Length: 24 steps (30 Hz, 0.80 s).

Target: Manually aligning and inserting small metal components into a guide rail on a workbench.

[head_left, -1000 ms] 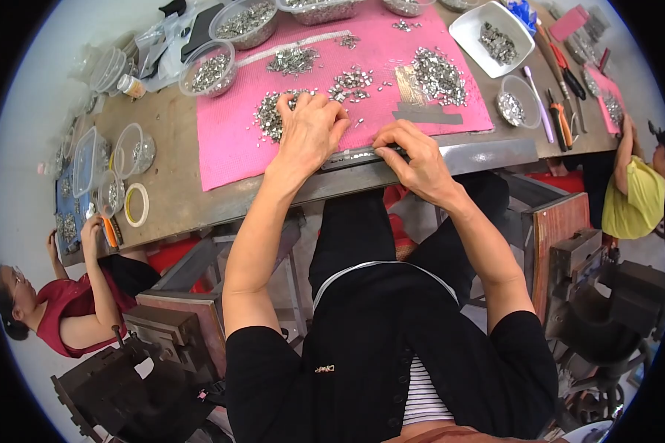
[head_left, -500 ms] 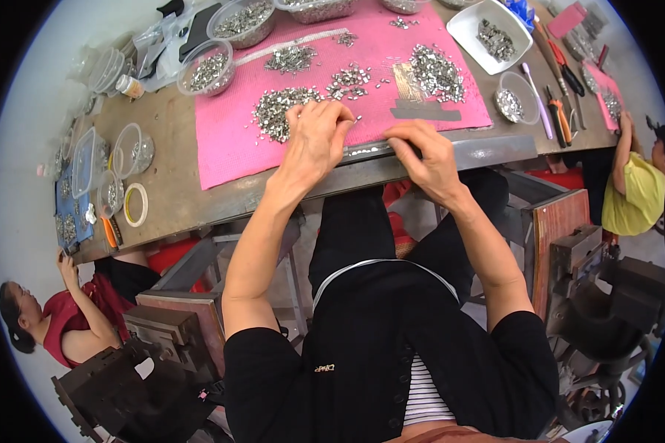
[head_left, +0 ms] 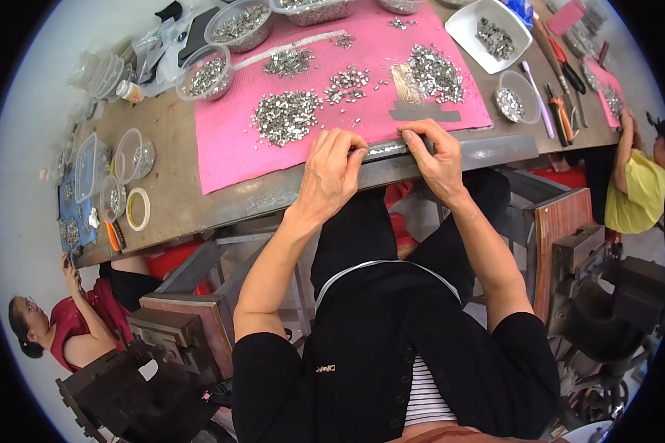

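Between my hands, at the front edge of the table, lies a narrow dark strip [head_left: 385,151] carrying a row of small shiny metal pieces. My left hand [head_left: 331,174] is closed in a pinch at the strip's left end; what sits between its fingertips is hidden. On the other end my right hand [head_left: 437,159] holds the strip between thumb and fingers. Just beyond, on a pink ribbed mat [head_left: 229,159], a heap of small silvery metal pieces [head_left: 286,118] is nearest to my left hand. A second heap [head_left: 434,74] lies farther right, past a flat grey strip [head_left: 424,115].
Clear tubs [head_left: 205,76] of metal pieces stand along the mat's far and left sides. A white dish [head_left: 461,29], pliers [head_left: 560,118] and a purple-handled tool [head_left: 541,107] lie right. A tape roll [head_left: 138,208] rests left. Co-workers sit at both sides [head_left: 89,325].
My left hand has come back from the near heap, moving right and toward me to the strip's left end. My right hand has shifted slightly right along the strip.
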Motion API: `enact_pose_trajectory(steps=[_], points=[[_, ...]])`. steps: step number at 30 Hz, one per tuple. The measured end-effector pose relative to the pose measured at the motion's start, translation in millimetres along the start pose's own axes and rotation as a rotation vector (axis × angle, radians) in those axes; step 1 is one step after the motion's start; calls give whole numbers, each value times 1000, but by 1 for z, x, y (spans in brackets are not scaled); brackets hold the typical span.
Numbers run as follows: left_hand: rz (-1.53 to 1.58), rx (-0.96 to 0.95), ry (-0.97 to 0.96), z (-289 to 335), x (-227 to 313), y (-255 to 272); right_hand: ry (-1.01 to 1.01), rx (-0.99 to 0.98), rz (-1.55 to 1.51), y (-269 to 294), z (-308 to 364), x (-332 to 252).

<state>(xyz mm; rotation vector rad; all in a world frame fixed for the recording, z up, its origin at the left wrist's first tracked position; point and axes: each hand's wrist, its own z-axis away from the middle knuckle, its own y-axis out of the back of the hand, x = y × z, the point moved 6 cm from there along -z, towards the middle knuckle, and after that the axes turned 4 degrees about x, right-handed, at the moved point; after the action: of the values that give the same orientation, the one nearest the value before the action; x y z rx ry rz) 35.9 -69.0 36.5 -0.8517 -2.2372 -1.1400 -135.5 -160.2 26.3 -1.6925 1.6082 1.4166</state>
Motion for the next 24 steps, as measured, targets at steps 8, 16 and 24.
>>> enact_pose_trajectory(steps=[8, 16, 24], points=[[-136, 91, -122, 6, 15, 0, 124, 3, 39, -6, -18, -6], [-103, 110, -74, 16, 15, -1, 362, -212, 224, -76, -106, -8], [4, 112, -16, 10, 11, -1, 516, -224, 394, -140, -150, 29]])
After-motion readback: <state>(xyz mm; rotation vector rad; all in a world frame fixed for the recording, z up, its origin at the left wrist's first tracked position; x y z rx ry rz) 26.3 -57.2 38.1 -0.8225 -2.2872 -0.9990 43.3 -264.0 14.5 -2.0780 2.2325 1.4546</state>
